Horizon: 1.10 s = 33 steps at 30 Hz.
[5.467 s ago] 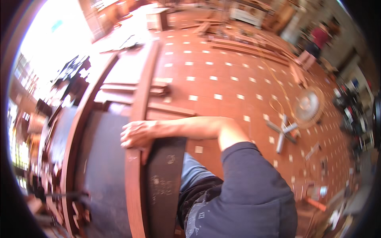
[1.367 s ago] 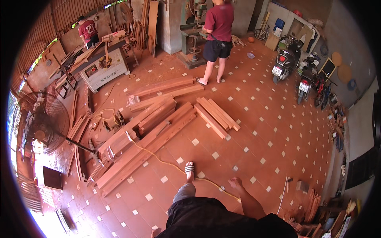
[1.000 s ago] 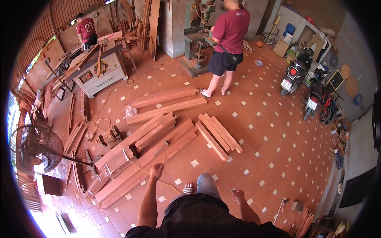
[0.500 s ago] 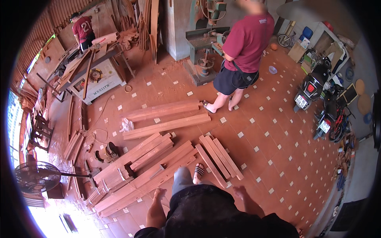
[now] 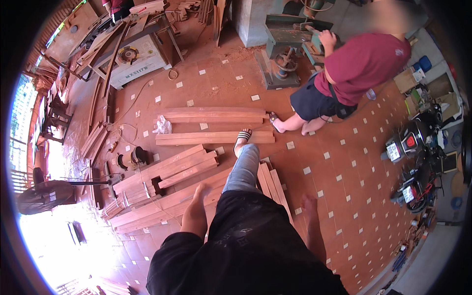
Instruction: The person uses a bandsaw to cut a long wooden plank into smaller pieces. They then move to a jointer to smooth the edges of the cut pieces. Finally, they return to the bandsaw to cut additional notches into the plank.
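Note:
My left hand (image 5: 201, 191) hangs over the long reddish timber beams (image 5: 179, 205), its blurred fingers loosely stretched and holding nothing that shows. To my right, my right hand (image 5: 309, 202) hangs above the tiled floor, fingers loose and nothing visible in it. Several shorter wooden pieces (image 5: 273, 183) lie partly hidden behind my body. My sandalled foot (image 5: 243, 136) is by a pair of planks (image 5: 211, 138) that lie ahead. Beyond these, another bundle of planks (image 5: 211, 115) lies across the floor with a clear plastic bag (image 5: 162, 125) at its left end.
Ahead right, a person in a maroon shirt (image 5: 366, 64) stands at a green machine (image 5: 282, 54), one hand on it. A table saw (image 5: 135, 59) stands far left, with another person (image 5: 118, 7) behind. A fan (image 5: 46, 196) is at left; motorbikes (image 5: 418, 137) stand at right.
I have moved forward, with one leg stepping out to the planks. The beams and the machine now appear nearer. The person in maroon has leaned over the green machine, a hand on it.

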Each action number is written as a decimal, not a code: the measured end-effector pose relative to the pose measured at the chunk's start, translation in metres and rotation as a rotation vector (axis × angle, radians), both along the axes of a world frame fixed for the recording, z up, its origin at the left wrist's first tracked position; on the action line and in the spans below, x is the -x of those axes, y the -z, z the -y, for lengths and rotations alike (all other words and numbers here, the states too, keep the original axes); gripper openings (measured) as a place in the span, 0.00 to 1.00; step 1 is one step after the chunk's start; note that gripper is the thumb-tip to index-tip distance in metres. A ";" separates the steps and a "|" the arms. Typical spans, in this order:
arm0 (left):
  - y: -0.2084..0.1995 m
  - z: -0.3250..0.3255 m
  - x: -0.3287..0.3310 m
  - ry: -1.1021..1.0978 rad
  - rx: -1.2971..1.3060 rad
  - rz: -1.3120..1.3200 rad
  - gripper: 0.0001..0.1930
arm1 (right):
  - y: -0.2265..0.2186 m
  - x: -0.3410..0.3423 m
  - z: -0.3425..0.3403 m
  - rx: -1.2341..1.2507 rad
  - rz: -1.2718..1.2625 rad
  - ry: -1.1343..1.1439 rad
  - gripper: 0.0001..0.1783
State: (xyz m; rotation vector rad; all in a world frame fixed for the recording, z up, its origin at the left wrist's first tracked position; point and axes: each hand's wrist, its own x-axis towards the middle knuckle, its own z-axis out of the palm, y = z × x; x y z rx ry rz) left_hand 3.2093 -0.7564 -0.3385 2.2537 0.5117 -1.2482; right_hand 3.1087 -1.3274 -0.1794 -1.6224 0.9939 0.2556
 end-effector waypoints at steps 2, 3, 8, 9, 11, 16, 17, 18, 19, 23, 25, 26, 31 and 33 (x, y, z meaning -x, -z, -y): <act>-0.009 0.009 -0.073 -0.100 -0.031 0.357 0.20 | 0.016 -0.034 -0.020 -0.083 -0.077 -0.068 0.10; -0.008 0.013 -0.117 -0.039 -0.057 0.629 0.19 | 0.020 -0.059 -0.028 -0.077 -0.116 -0.103 0.09; -0.012 0.066 -0.363 -0.290 0.053 0.560 0.33 | 0.046 -0.212 -0.053 0.267 -0.003 -0.332 0.14; -0.001 0.065 -0.400 -0.270 0.070 0.627 0.33 | 0.052 -0.256 -0.055 0.319 0.061 -0.400 0.14; 0.011 0.055 -0.456 0.073 -0.013 0.952 0.31 | 0.028 -0.325 -0.089 0.344 0.171 -0.466 0.13; -0.066 0.104 -0.584 0.049 0.221 0.325 0.26 | -0.088 -0.502 -0.113 0.433 0.363 -0.475 0.14; -0.075 0.104 -0.603 0.055 0.226 0.334 0.26 | -0.108 -0.529 -0.120 0.389 0.389 -0.439 0.15; -0.088 0.114 -0.622 0.044 0.250 0.345 0.25 | -0.123 -0.553 -0.121 0.358 0.412 -0.394 0.15; -0.096 0.120 -0.637 0.017 0.268 0.364 0.24 | -0.135 -0.577 -0.119 0.322 0.446 -0.361 0.16; -0.115 0.135 -0.674 -0.033 0.338 0.413 0.23 | -0.159 -0.647 -0.104 0.434 0.458 -0.324 0.19; -0.118 0.139 -0.680 -0.022 0.344 0.416 0.23 | -0.151 -0.671 -0.087 0.458 0.405 -0.233 0.20; -0.121 0.145 -0.682 -0.018 0.337 0.418 0.23 | -0.160 -0.683 -0.075 0.407 0.368 -0.226 0.24; -0.143 0.191 -0.707 -0.040 0.408 0.547 0.22 | -0.144 -0.734 -0.020 0.710 0.391 -0.182 0.32; -0.161 0.217 -0.727 0.004 0.397 0.643 0.22 | -0.143 -0.749 -0.013 0.724 0.380 -0.146 0.32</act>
